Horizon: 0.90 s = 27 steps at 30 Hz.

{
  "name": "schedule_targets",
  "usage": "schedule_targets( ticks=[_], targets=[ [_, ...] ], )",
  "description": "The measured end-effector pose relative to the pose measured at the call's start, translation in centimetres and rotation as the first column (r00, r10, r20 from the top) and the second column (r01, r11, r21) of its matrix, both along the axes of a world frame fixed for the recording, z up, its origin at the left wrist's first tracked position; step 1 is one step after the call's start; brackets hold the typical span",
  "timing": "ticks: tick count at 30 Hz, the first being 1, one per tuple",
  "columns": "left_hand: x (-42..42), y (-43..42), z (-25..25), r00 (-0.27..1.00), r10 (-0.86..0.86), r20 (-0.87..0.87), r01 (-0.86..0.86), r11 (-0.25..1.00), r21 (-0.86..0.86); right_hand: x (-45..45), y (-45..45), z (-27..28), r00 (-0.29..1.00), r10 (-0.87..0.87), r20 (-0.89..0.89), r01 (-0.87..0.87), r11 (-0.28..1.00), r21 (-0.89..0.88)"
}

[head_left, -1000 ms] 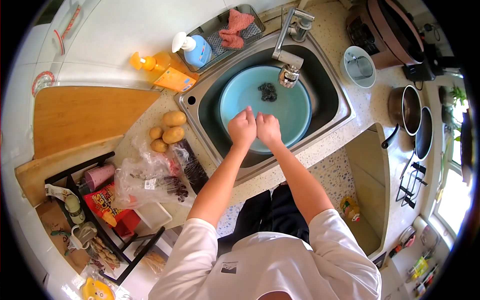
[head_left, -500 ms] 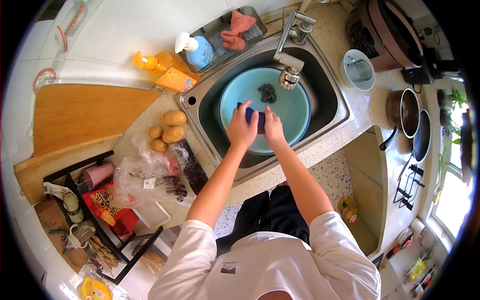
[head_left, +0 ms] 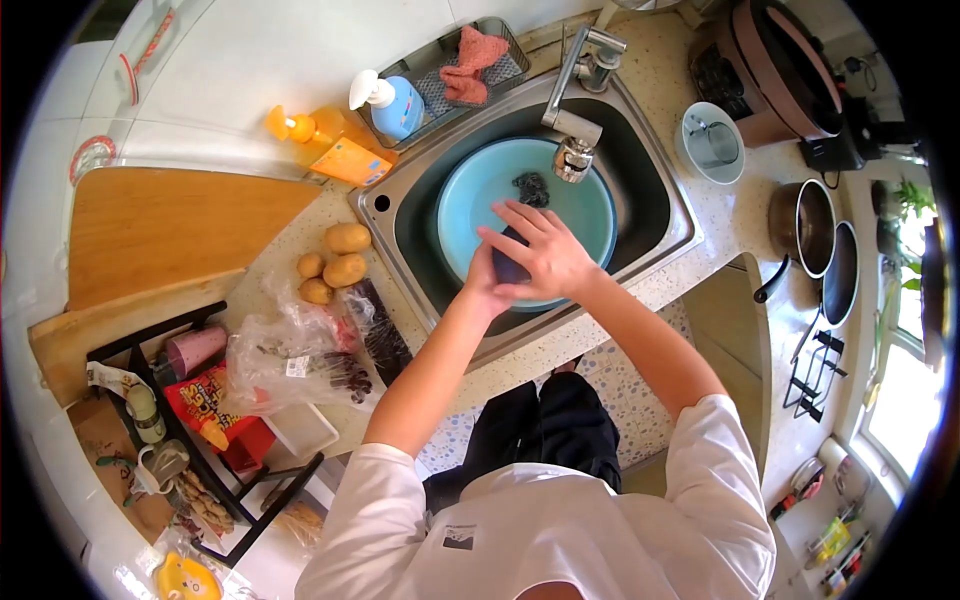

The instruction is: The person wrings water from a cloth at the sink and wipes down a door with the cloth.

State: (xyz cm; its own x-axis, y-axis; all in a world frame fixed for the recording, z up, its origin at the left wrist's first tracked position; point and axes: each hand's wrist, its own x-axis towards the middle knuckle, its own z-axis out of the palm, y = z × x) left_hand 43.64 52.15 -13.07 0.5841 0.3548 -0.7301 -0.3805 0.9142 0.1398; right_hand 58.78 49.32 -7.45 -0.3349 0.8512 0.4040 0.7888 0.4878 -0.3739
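A dark blue, block-like thing (head_left: 511,262), perhaps a sponge, is between my hands over the near part of the light blue basin (head_left: 462,205). My left hand (head_left: 488,282) holds it from the left side, with its fingers mostly hidden. Across the top of it lies my right hand (head_left: 550,255), fingers stretched out and a little apart, partly covering it. A dark scouring pad (head_left: 532,189) lies in the basin just beyond my fingertips. The basin stands in the steel sink (head_left: 650,215), under the faucet (head_left: 575,125).
Several potatoes (head_left: 345,270) and a plastic bag (head_left: 285,350) lie left of the sink. An orange bottle (head_left: 350,158), a blue pump bottle (head_left: 400,108) and a rack with a pink cloth (head_left: 472,65) stand behind. To the right are a bowl (head_left: 712,143) and a pot (head_left: 803,228).
My right hand has shifted from gripping the block's right end to lying over its top with fingers extended. The block has turned and come slightly nearer to me, with my left hand lower.
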Motion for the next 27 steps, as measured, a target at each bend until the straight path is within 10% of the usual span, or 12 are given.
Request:
schedule_targets(
  ticks=[2,4,6,7,11,15,24,27],
  targets=[
    [0.3,-0.1,1.8,1.000,0.006,-0.007,-0.007,0.996,-0.093,-0.1,0.4,-1.3,0.996,0.038,-0.081,-0.046,0.994,-0.100],
    [-2.1,0.1,-2.2,0.899,-0.039,0.437,0.093,0.990,-0.102,-0.5,0.0,-2.6,0.995,-0.007,-0.097,-0.007,0.989,-0.148],
    [-2.1,0.2,-2.8,0.946,-0.042,0.320,0.064,0.996,-0.058,-1.0,-0.4,-3.3,0.991,-0.127,-0.042,0.120,0.983,-0.136],
    [-0.5,-0.1,-1.4,1.000,-0.002,-0.029,0.002,1.000,-0.001,-1.4,-0.5,-3.8,0.977,-0.202,-0.069,0.191,0.971,-0.144],
    [0.5,-0.1,-1.9,0.795,0.086,-0.601,0.107,0.955,0.278,-3.6,-0.8,-5.2,0.859,-0.489,-0.149,0.438,0.854,-0.279],
    [0.8,0.0,-4.9,0.461,0.321,-0.827,0.489,0.686,0.539,-4.8,-0.7,-6.1,0.689,-0.710,-0.147,0.549,0.644,-0.533],
    [-0.2,1.9,-3.4,0.398,0.471,-0.787,0.827,0.189,0.530,-4.6,0.1,-10.5,0.510,-0.847,-0.151,0.316,0.348,-0.883],
    [-0.4,2.9,-4.5,0.465,0.606,-0.645,0.848,-0.095,0.521,-4.9,-0.9,-16.1,0.753,-0.656,-0.061,0.435,0.565,-0.701]
  ],
)
